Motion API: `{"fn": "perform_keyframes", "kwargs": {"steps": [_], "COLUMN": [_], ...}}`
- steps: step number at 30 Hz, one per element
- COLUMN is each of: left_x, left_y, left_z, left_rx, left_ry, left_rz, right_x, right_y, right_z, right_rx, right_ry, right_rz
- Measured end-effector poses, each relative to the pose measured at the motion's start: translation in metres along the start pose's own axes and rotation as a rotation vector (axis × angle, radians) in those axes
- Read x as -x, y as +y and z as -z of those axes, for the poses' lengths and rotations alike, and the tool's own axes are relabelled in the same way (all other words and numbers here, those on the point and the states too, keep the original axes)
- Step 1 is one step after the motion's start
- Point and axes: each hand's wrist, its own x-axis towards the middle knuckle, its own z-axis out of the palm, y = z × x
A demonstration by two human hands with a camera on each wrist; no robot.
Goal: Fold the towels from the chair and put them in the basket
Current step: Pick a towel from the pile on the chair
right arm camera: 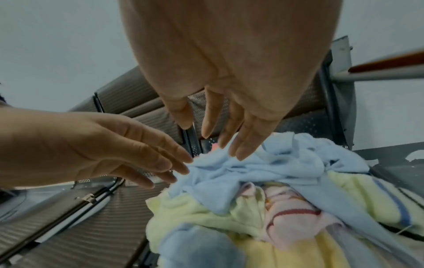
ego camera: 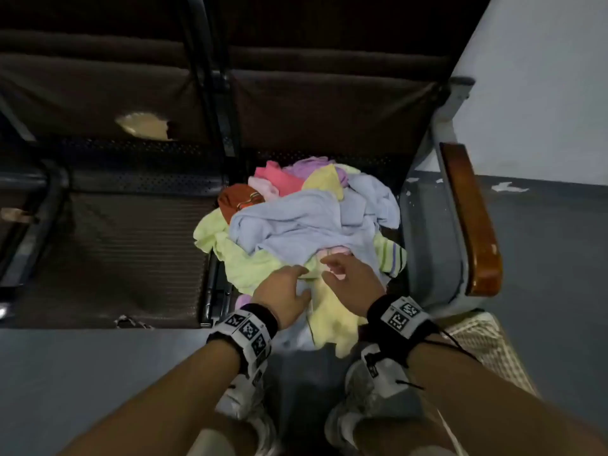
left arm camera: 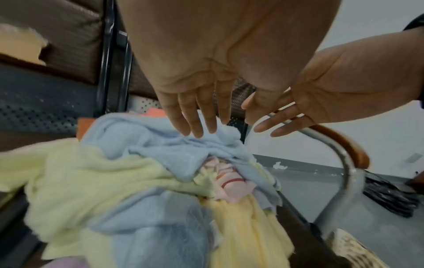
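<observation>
Both hands hover over the near edge of a heap of towels on the right-hand chair seat (ego camera: 424, 205), just inside the wooden armrest (ego camera: 470, 218). The left hand (ego camera: 284, 292) and right hand (ego camera: 350, 274) are side by side, fingers straight and loosely spread, holding nothing. The light blue towel (ego camera: 302, 222) lies uppermost, crumpled with no clear long axis, directly ahead of and below the fingertips; the wrist views put both sets of fingertips at or just above its nearest folds, though contact cannot be confirmed. Pale yellow towels (ego camera: 332, 317) spill under the palms and over the seat's front edge. Neither hand is plainly nearer. The woven basket (ego camera: 483, 343) stands on the floor to the right, beside the right forearm. Judging from this, no towel has been lifted yet.
</observation>
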Motion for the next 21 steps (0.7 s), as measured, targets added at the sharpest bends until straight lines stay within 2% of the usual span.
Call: {"fn": "perform_keyframes", "kwargs": {"steps": [3,7,9,12,15,17,19,21], "left_x": [-0.054,-0.12,-0.143,-0.162,-0.163,-0.154,-0.136,-0.111], "left_y": [-0.034,-0.068,-0.078,-0.088,-0.088,-0.083,-0.074,-0.063], "left_z": [-0.037,-0.064,-0.071,-0.083,-0.092,-0.094,-0.095,-0.092], "left_rx": [0.017,-0.116,-0.199,-0.259,-0.327,-0.232,-0.012,0.195], "left_ry": [0.124,0.295,0.354,0.379,0.432,0.439,0.425,0.413], "left_rz": [-0.059,-0.15,-0.196,-0.195,-0.206,-0.229,-0.275,-0.329], "right_x": [-0.053,-0.117,-0.143,-0.168,-0.17,-0.165,-0.157,-0.144], "right_y": [0.046,0.091,0.104,0.121,0.129,0.13,0.13,0.132], "right_z": [-0.025,-0.046,-0.048,-0.05,-0.051,-0.048,-0.043,-0.041], "right_rx": [0.035,0.121,0.16,0.277,0.324,0.388,0.423,0.379], "right_ry": [0.077,0.264,0.346,0.363,0.404,0.491,0.524,0.376], "right_rz": [0.082,0.178,0.156,0.116,0.213,0.257,0.236,0.153]}}
